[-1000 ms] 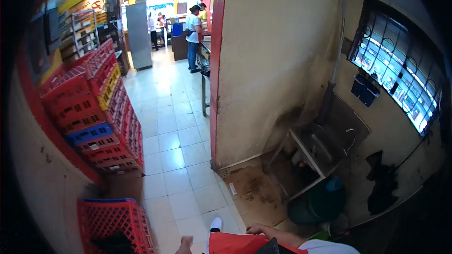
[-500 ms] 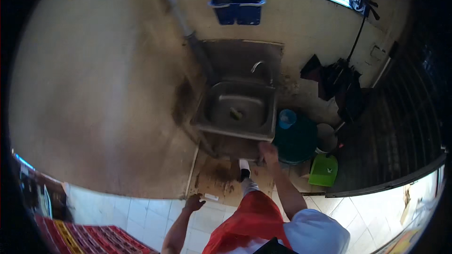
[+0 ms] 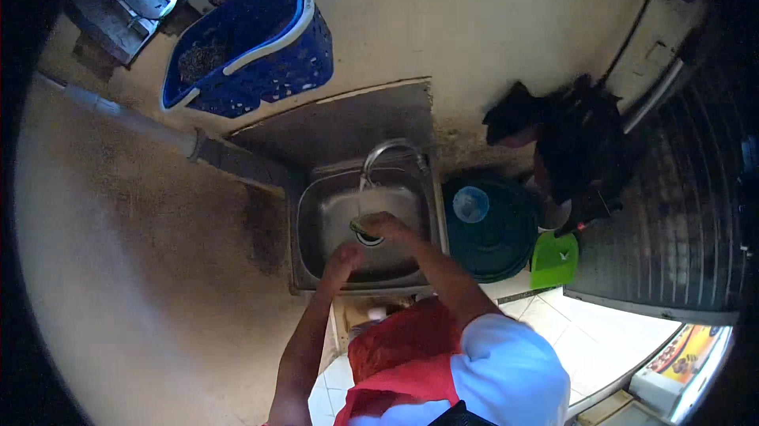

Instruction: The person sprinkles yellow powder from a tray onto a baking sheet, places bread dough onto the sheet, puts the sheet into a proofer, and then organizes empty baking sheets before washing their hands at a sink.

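Over the steel sink [image 3: 316, 224], my right hand [image 3: 385, 226] is closed on what looks like a yellow-green sponge [image 3: 360, 229]. Most of the sponge is hidden by the fingers. Just beneath it, a pale ring shows near the bottom of the basin; I cannot tell if it is the drain. My left hand [image 3: 341, 263] is above the sink's front left part, a little nearer to me, and its fingers are too blurred to read. The curved metal faucet [image 3: 393, 145] arches over the basin, with a pale streak under its spout that looks like running water.
A blue basket [image 3: 292, 70] hangs on the wall behind the sink. Right of the sink stands a dark green lidded bin [image 3: 494, 240] with a blue tub [image 3: 471, 205] on it. Beyond are a bright green dustpan [image 3: 554, 260], dark cloths [image 3: 581, 137] and a dark ribbed shutter [image 3: 664, 228].
I have moved up close to the sink, and both hands are now over the basin. The yellowish piece that lay in the basin appears to be in my right hand.
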The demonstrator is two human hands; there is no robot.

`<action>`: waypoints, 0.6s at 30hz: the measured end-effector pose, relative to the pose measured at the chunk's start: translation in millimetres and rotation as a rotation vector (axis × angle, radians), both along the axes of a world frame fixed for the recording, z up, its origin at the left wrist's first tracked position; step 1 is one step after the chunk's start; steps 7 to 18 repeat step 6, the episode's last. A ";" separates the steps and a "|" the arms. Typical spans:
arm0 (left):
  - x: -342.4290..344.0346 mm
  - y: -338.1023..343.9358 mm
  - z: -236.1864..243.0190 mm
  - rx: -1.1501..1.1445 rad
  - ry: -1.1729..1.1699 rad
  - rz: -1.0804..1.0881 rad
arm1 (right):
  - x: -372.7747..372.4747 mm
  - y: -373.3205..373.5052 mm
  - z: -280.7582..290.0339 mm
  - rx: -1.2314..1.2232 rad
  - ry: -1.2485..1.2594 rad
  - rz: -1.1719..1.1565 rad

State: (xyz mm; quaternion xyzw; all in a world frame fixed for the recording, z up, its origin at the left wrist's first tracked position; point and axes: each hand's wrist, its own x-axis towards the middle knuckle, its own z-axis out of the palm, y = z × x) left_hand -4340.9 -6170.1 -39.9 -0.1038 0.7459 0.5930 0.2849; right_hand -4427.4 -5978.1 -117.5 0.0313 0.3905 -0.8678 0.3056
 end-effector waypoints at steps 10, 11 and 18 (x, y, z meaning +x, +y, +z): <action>-151.3 101.6 -26.8 -0.274 0.759 -0.309 | -85.3 -2.3 -49.3 -0.473 -0.543 -0.746; -151.3 101.6 -26.8 -0.274 0.759 -0.309 | -85.3 -2.3 -49.3 -0.473 -0.543 -0.746; -151.3 101.6 -26.8 -0.274 0.759 -0.309 | -85.3 -2.3 -49.3 -0.473 -0.543 -0.746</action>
